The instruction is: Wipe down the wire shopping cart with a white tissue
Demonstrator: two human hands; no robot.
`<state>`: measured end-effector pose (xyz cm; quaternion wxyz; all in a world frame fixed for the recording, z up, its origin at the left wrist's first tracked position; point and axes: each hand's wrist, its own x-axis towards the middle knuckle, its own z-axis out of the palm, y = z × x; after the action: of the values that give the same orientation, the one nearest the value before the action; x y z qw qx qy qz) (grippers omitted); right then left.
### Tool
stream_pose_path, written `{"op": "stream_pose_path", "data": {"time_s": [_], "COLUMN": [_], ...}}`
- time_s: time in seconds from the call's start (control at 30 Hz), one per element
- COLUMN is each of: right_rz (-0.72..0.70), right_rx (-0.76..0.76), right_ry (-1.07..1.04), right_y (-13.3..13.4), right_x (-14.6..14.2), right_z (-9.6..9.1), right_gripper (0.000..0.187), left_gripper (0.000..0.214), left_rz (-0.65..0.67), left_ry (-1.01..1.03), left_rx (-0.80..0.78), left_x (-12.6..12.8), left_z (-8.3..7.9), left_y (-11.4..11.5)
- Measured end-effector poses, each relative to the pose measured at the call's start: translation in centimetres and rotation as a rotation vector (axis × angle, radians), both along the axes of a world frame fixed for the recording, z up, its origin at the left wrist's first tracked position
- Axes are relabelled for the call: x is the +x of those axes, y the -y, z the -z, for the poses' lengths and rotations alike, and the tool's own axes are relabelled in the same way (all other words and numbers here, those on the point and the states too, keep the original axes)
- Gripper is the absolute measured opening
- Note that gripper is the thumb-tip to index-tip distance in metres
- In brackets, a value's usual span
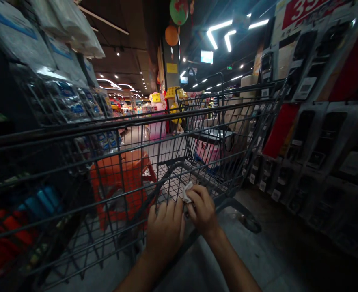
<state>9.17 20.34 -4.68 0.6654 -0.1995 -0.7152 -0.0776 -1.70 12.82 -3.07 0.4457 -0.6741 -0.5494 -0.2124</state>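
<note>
A dark wire shopping cart (142, 118) stretches across the view, its near side facing me. My left hand (166, 227) has its fingers curled over a low bar on that side. Close beside it, my right hand (203, 211) pinches a crumpled white cloth or tissue (187, 191) against the cart's wires. The bar under the left fingers is mostly hidden by the hand. Behind the mesh, an orange plastic stool (121, 166) shows through the wires.
Packaged goods hang on a rack (315, 134) at the right and on shelves (63, 97) at the left. A cart wheel (252, 224) rests on the grey floor. Beyond the cart stand a pink display (158, 117) and a pink box (208, 152).
</note>
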Motion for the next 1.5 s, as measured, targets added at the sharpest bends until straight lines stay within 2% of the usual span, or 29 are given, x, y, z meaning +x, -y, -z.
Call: {"op": "stream_pose_path", "data": {"time_s": [0.23,0.33,0.47,0.63,0.7,0.9,1.03,1.17,1.33,1.5], "right_rz": [0.08,0.157,0.262,0.431,0.398,0.103,-0.092,-0.217,-0.176,-0.086], "right_rx": [0.05,-0.033,-0.178,-0.349,-0.32,-0.086,-0.052,-0.079,-0.181,-0.248], "right_ry": [-0.108,-0.197,-0.226,-0.371,-0.357,-0.155,-0.068,-0.011,0.004,0.135], "right_y": [-1.2,-2.2,-4.0,-5.2,-4.8,-0.5,1.9,2.6,2.6,2.2], "right_x": [0.5,2.0,5.4,7.9,7.3,2.2,0.0,0.2,0.8,1.5], "right_z": [1.1,1.8,2.7,2.5,2.2,1.3,0.7,-0.1,-0.7,-0.3], "right_gripper": [0.017,0.018,0.014,0.012,0.014,0.024,0.029,0.03,0.021,0.023], "left_gripper": [0.027,0.029,0.03,0.031,0.031,0.03,0.026,0.023,0.026,0.029], "left_rz": [0.013,0.021,0.015,-0.005,-0.01,-0.012,0.017,0.039,0.038,0.017], "left_ry": [0.002,0.015,0.021,0.028,0.042,0.039,0.038,0.031,0.011,0.032], "left_rx": [-0.016,-0.037,-0.071,-0.077,-0.072,-0.047,-0.044,-0.037,-0.032,-0.046], "left_x": [-0.2,-0.2,-0.1,0.1,0.2,0.3,0.2,0.0,-0.1,0.0], "left_z": [0.3,0.3,0.3,0.2,0.3,0.2,0.1,-0.1,-0.2,-0.1], "left_y": [-0.1,0.0,0.1,0.1,0.1,0.1,0.0,0.0,0.1,0.1]}}
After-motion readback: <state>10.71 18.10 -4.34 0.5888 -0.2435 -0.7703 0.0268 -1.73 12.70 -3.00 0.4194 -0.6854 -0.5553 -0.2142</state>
